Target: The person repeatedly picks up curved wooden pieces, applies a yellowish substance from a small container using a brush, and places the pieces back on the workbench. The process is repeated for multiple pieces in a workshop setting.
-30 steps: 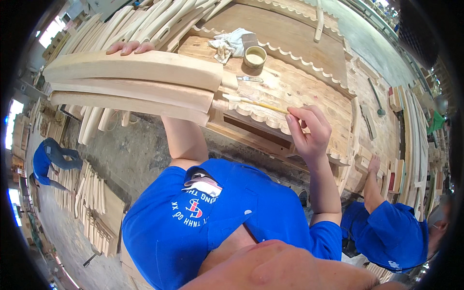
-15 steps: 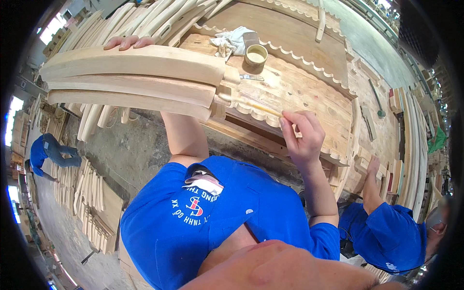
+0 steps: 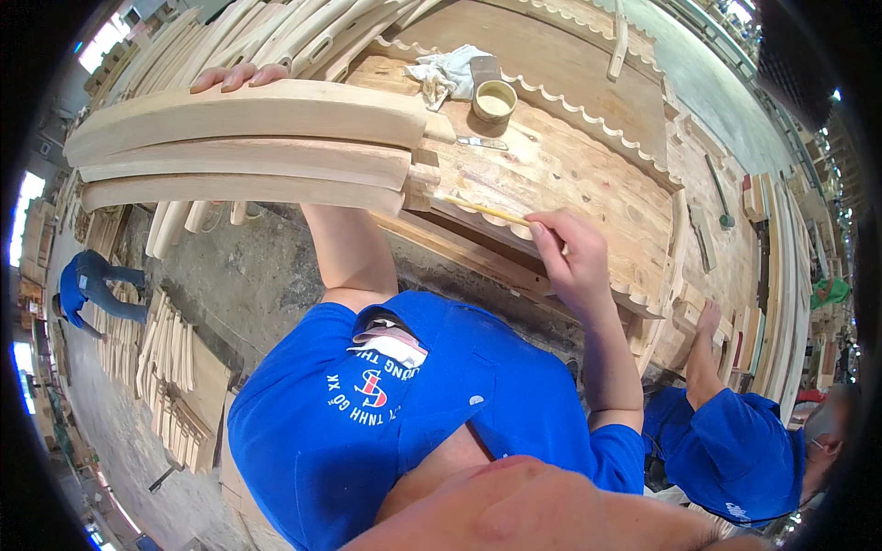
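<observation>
My left hand (image 3: 239,77) is wrapped over the far edge of several curved pale wooden pieces (image 3: 248,161), stacked side by side with narrow tenons at their right ends. Only its fingertips show; the pieces hide the rest. Between the thumb and fingers of my right hand (image 3: 574,255) is a thin yellow stick (image 3: 487,210). Its far tip is at or close to the tenon of the nearest piece; contact is unclear. Beyond it on the workbench (image 3: 588,207) stands a round cup (image 3: 494,103) with pale contents, and a small flat-bladed tool (image 3: 482,142) lies nearby.
A white rag (image 3: 446,73) and a dark flat block lie behind the cup. Scalloped wooden strips (image 3: 588,119) edge the bench. Many curved parts (image 3: 248,41) are piled at far left. A co-worker (image 3: 726,441) works close on the right; another person (image 3: 96,286) bends at left.
My right hand has moved slightly left and down, and the stick now shows sharply instead of blurred. The wooden pieces have shifted a little left with my left hand.
</observation>
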`<act>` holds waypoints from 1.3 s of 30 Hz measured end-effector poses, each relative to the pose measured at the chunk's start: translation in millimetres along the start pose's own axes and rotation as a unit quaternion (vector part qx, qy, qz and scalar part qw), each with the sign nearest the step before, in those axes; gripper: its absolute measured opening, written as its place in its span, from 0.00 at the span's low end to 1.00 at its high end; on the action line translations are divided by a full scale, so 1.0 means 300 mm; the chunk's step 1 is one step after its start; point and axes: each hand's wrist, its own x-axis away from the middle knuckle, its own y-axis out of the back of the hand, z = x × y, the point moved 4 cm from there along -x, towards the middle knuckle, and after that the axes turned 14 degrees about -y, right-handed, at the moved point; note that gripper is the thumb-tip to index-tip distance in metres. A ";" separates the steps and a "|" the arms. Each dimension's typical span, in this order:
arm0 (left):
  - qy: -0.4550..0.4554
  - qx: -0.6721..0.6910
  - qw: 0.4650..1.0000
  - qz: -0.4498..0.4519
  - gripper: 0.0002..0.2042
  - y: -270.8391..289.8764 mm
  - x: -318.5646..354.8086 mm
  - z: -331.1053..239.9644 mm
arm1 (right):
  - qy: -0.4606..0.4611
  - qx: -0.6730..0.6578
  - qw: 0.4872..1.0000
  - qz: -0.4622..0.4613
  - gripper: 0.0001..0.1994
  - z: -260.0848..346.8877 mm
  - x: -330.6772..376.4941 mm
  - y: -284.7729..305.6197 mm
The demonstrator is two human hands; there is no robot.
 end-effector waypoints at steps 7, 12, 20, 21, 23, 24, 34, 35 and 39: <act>-0.028 -0.014 0.999 -0.044 0.41 -0.011 0.018 0.014 | 0.028 0.009 0.999 -0.024 0.03 0.018 -0.033 -0.074; -0.001 -0.029 1.000 -0.001 0.47 0.001 0.003 -0.009 | 0.140 0.055 0.982 -0.117 0.05 0.021 -0.002 -0.069; 0.002 -0.068 0.998 0.005 0.45 0.023 0.002 0.008 | 0.170 0.059 0.970 -0.163 0.07 0.004 -0.035 -0.082; -0.005 -0.082 0.997 0.004 0.45 0.027 0.004 0.002 | 0.175 0.063 0.968 -0.170 0.07 0.005 -0.029 -0.081; -0.018 -0.136 0.991 0.010 0.44 0.024 0.000 -0.021 | 0.188 0.070 0.963 -0.183 0.07 0.010 -0.006 -0.075; -0.026 -0.184 0.983 0.017 0.44 0.023 0.001 -0.036 | 0.197 0.062 0.957 -0.204 0.07 0.006 0.001 -0.057; -0.051 -0.798 0.594 -0.083 0.43 -0.178 -0.154 -0.092 | 0.069 0.387 0.910 -0.135 0.04 -0.211 -0.468 0.065; -0.028 -0.833 0.552 -0.018 0.45 -0.211 -0.185 -0.074 | 0.072 0.421 0.898 -0.110 0.04 -0.219 -0.526 0.045; -0.009 -0.938 0.257 0.231 0.47 -0.251 -0.258 -0.122 | 0.053 0.529 0.847 -0.016 0.07 -0.200 -0.702 -0.069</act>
